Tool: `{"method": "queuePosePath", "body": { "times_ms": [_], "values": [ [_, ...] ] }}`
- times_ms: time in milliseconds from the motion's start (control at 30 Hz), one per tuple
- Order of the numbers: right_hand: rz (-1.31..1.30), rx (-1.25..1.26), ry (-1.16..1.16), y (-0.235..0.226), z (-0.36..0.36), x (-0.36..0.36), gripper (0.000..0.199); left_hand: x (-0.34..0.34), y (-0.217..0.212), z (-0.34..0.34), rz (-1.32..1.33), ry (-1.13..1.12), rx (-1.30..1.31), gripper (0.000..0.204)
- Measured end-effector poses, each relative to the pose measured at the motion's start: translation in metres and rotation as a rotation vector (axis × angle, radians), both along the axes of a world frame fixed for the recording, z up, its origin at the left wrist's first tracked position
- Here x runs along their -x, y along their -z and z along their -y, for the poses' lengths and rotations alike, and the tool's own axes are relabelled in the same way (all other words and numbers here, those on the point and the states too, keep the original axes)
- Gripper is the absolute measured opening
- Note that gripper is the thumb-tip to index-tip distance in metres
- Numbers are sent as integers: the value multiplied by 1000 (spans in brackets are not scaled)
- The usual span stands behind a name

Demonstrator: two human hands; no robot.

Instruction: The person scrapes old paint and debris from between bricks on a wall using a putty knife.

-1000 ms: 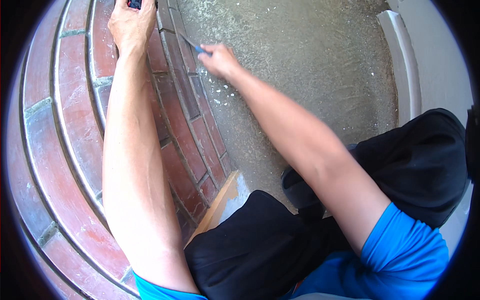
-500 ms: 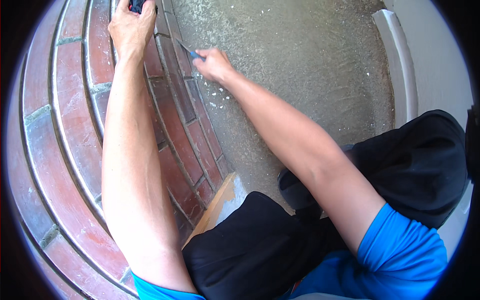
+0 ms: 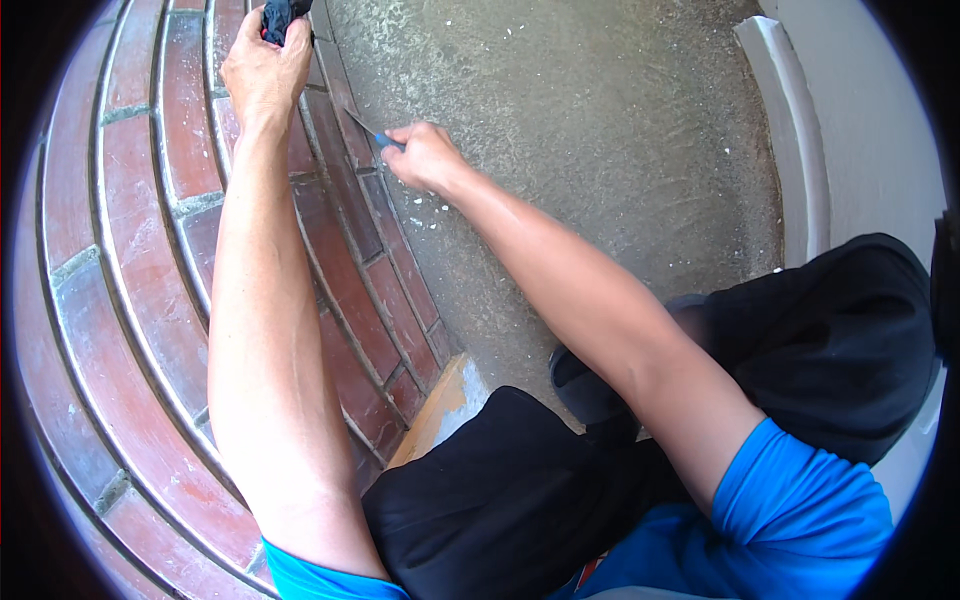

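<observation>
My left hand [image 3: 268,72] reaches up along the brick wall [image 3: 150,230] and grips a crumpled black bundle [image 3: 284,20], perhaps cloth or plastic, with a bit of red at its edge. What lies inside the bundle I cannot make out. Lower and to the right, my right hand [image 3: 428,160] is closed round the blue handle of a thin-bladed hand tool [image 3: 386,141]. Its narrow blade points up and left at the lower bricks, close to where wall and floor meet. Whether the tip touches a joint is too small to tell.
Small white chips [image 3: 425,212] lie on the rough concrete floor [image 3: 600,130] below my right hand. A wooden board [image 3: 440,405] stands at the wall's near end, beside my knee. On the right, a pale raised strip [image 3: 790,120] runs along the floor's edge.
My right hand and the tool have shifted slightly nearer and to the left. The black bundle in my left hand shows more fully, as the whole view has tipped a little.
</observation>
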State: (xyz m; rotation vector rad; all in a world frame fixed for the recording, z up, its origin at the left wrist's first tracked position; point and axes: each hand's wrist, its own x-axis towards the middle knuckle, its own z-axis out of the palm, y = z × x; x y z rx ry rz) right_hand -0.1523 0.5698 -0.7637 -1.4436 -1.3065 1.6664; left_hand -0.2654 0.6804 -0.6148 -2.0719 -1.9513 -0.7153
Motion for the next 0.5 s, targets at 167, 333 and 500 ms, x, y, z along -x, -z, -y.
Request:
{"method": "queuePosePath", "body": {
  "times_ms": [167,333,500],
  "values": [
    [-17,7,18,-8,11,1,40,-4,-7,1,16,-89,121,45],
    [14,18,-5,-2,-16,-2,40,-5,3,-9,-29,-60,80,46],
    [-33,54,-22,-20,24,-2,44,10,1,-2,26,-110,100,45]
  ]
}}
